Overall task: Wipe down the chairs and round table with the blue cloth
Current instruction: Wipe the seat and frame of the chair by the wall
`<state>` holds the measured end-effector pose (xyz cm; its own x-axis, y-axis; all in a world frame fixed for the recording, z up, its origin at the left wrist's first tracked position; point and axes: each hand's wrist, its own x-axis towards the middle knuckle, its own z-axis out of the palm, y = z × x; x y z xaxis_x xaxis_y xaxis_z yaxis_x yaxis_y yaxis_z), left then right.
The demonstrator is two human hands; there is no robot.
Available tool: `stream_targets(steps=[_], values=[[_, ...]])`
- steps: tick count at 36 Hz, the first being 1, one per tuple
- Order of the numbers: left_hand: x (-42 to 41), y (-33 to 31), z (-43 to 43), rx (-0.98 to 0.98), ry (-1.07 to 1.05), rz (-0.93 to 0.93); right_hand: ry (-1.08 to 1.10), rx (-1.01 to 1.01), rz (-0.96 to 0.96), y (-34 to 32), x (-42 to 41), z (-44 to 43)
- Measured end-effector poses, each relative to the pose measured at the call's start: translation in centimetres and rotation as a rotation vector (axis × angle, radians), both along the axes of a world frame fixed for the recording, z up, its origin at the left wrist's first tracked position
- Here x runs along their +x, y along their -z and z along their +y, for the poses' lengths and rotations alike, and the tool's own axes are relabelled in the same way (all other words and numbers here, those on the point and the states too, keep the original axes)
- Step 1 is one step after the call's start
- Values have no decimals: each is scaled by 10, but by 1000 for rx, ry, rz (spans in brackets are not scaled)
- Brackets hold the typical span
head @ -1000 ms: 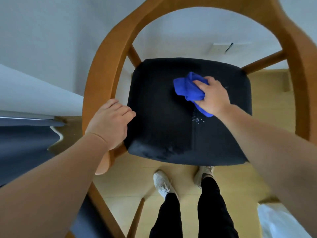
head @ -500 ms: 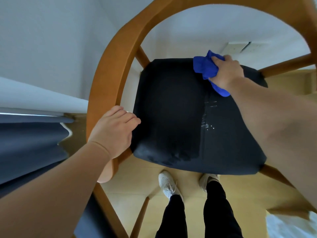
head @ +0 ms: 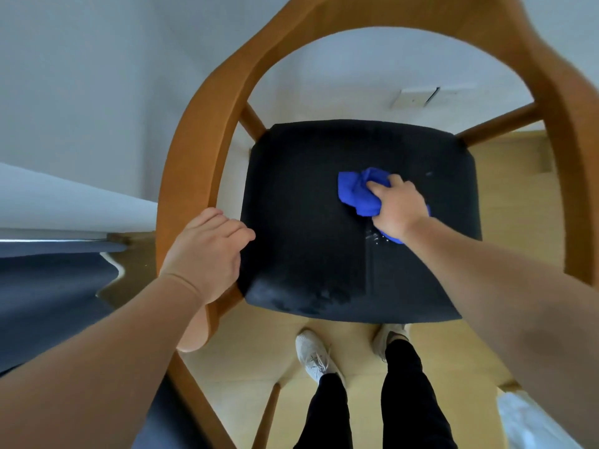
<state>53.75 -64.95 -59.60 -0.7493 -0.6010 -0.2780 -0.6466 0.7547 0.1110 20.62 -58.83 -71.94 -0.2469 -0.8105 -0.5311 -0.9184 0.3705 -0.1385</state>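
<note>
A wooden chair with a curved armrest frame (head: 188, 150) and a black seat cushion (head: 308, 222) stands right below me. My right hand (head: 400, 207) grips a bunched blue cloth (head: 355, 191) and presses it onto the right middle of the cushion. A small wet streak (head: 372, 236) shows just below the cloth. My left hand (head: 207, 254) rests on the left arm of the frame, fingers curled over its inner edge beside the cushion. The round table is not in view.
A white wall with a socket plate (head: 415, 98) is behind the chair. Dark grey fabric (head: 52, 293) lies at the left. My two feet (head: 316, 354) stand on pale wood floor under the seat's front edge. Something white (head: 531, 422) sits at the bottom right.
My right hand drew the cloth from the cushion's far right corner back toward the middle of the seat. The left hand kept its place on the armrest.
</note>
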Motion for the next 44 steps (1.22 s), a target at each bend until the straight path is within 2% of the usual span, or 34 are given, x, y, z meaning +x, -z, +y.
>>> stream_targets(steps=[10,17,24,31,36,44], values=[[-3,-3,1,-28,15,-62,-67,88,-85,1,66,155],[-4,-4,4,-54,40,-88,-77,-20,-150,-4,51,156],[-8,-3,2,-70,51,-91,76,-228,-119,-10,2,104],[-7,-3,1,-46,42,-81,50,-282,8,-18,-68,3],[-5,-2,0,-43,34,-44,-3,-254,75,-12,-100,-54],[-4,1,1,-35,34,-49,122,-140,45,14,-119,-78]])
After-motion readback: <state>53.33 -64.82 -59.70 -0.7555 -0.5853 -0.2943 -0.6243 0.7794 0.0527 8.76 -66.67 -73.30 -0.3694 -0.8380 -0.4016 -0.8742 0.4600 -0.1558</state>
